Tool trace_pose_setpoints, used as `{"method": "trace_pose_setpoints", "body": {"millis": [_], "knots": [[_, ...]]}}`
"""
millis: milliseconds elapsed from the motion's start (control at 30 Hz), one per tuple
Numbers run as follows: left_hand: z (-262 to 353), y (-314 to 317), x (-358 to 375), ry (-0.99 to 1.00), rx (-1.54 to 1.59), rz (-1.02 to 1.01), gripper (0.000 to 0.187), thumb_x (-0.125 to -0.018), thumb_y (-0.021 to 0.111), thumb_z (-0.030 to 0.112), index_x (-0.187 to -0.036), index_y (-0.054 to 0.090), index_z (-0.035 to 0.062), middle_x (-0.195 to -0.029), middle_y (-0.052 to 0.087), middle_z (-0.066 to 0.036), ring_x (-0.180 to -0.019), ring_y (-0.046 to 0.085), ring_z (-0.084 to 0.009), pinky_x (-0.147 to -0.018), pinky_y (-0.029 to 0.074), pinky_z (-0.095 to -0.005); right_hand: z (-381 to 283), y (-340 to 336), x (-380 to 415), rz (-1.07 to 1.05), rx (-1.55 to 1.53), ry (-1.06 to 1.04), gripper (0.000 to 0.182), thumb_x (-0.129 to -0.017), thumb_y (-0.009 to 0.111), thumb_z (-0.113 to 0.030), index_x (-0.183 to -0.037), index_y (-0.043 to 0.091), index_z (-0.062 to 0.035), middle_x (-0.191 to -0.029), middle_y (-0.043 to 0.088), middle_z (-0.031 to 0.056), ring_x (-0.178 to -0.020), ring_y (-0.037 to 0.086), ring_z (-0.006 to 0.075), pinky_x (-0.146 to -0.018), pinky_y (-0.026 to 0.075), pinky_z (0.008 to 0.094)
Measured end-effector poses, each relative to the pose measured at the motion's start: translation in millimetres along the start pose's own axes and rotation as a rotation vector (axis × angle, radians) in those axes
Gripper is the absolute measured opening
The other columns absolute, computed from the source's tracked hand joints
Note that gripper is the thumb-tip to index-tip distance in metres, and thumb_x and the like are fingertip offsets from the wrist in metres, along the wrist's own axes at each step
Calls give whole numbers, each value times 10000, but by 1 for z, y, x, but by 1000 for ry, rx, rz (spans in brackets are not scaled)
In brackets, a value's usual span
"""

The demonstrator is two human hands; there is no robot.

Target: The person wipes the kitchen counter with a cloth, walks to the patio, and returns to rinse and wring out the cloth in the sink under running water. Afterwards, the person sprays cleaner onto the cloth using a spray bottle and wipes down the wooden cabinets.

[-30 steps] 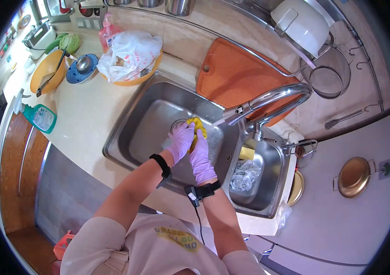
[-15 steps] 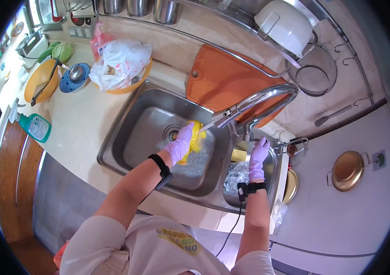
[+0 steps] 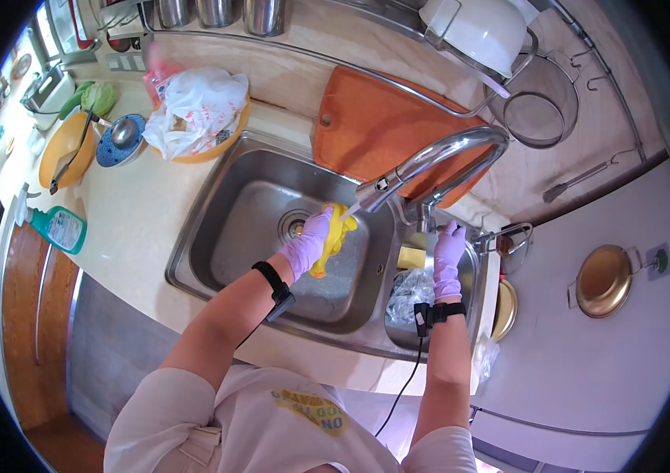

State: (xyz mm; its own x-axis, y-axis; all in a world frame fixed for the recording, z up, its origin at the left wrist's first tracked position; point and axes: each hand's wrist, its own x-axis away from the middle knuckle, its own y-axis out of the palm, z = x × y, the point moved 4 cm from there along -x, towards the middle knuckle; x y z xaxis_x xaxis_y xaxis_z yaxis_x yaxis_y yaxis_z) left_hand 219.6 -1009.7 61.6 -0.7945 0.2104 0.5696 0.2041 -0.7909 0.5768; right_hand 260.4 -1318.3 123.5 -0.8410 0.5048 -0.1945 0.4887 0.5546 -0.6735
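In a light purple glove, my left hand [image 3: 309, 242] is closed around a crumpled yellow cloth [image 3: 336, 236]. It holds the cloth over the large sink basin [image 3: 228, 225], beneath the spout of the chrome faucet [image 3: 422, 162]. My right hand [image 3: 449, 251], gloved alike, is at the right of the faucet's base above the small basin. Its fingers are closed at the faucet handle, which they mostly hide. Beside that hand, a yellow sponge [image 3: 411, 258] and crumpled clear plastic [image 3: 411, 296] lie in the small basin.
An orange cutting board [image 3: 386, 130] leans on the wall behind the faucet. On the left counter are a white plastic bag [image 3: 197, 110] in a yellow bowl, a blue bowl [image 3: 118, 146] with a ladle, an orange bowl [image 3: 67, 150] and a green spray bottle [image 3: 63, 229].
Splashing water under the spout has died down, and the basin floor shows more plainly. The yellow cloth hangs in a different shape in my left hand. My right hand stays beside the faucet.
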Motion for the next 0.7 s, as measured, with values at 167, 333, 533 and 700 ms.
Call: {"method": "trace_pose_setpoints", "body": {"millis": [167,333,533,700], "knots": [[-6,-1,-6,-47,112,16,455,-943,346,484,-1052,547,91,-792,571,-97,-620,542,-225,-544,465,-390,6,2,-2,-20,-24,43,492,-940,388,-364,-1130,489,79,-1012,583,313,-965,554,451,-814,437,454],[-2,-21,-27,-29,162,-78,485,-955,327,479,-1173,481,74,-1073,579,-136,-907,584,-285,-816,475,-456,11,5,-1,19,-49,58,523,-937,403,-374,-1176,468,86,-1002,593,302,-947,581,415,-797,448,428],[12,-53,-67,-197,199,-15,497,-964,296,468,-1226,423,65,-1190,530,-162,-1050,539,-321,-917,425,-487,5,2,7,26,-96,86,514,-934,427,-359,-1191,458,85,-810,621,224,-703,602,335,-650,458,405],[12,-73,-181,-162,351,25,735,-914,284,578,-1354,266,-10,-1413,307,-207,-1306,301,-365,-1079,226,-477,-8,-3,17,145,-97,19,413,-939,457,-347,-1068,499,43,-702,577,138,-600,555,219,-569,447,347]]}}
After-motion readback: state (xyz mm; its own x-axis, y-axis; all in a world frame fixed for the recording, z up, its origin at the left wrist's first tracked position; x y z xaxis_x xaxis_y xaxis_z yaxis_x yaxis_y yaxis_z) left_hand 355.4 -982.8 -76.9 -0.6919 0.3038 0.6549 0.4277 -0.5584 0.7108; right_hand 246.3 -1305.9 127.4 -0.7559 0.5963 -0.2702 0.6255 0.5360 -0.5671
